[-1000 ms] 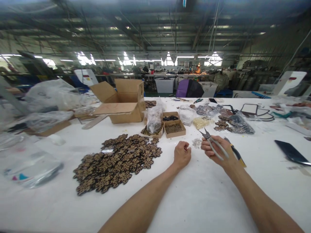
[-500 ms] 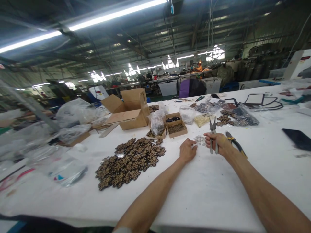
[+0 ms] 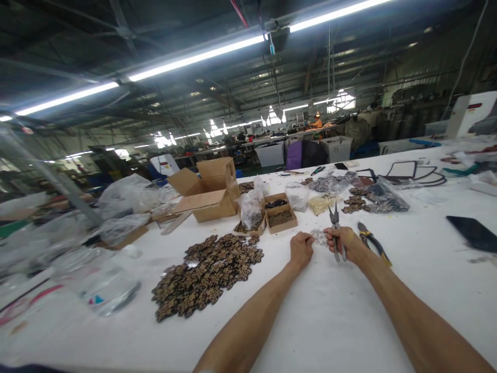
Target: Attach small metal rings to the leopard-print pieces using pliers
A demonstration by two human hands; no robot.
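Observation:
My right hand [image 3: 347,242] is closed around a pair of grey pliers [image 3: 334,216], whose jaws point up and stand slightly apart. My left hand [image 3: 301,250] rests at the edge of a small scatter of shiny metal pieces [image 3: 319,237]. Its thumb and fingertips are pressed together; whatever is between them is too small to make out. Just right of my right hand lies a second pair of pliers with yellow and black handles [image 3: 376,245]. To the left of my left hand spreads a heap of flower-shaped leopard-print patches [image 3: 209,274].
Beyond my hands are small cardboard trays of beads or studs [image 3: 282,219], a yellowish bag [image 3: 321,204] and clear plastic bags [image 3: 298,197]. An open cardboard box [image 3: 215,206] stands at centre left. A dark flat tablet-like object [image 3: 471,232] lies at right on the white table [image 3: 334,321].
My left hand's fingers have closed into a pinch at the metal pieces. The pliers stay in my right hand, tilted a little more. The view has tipped slightly upward.

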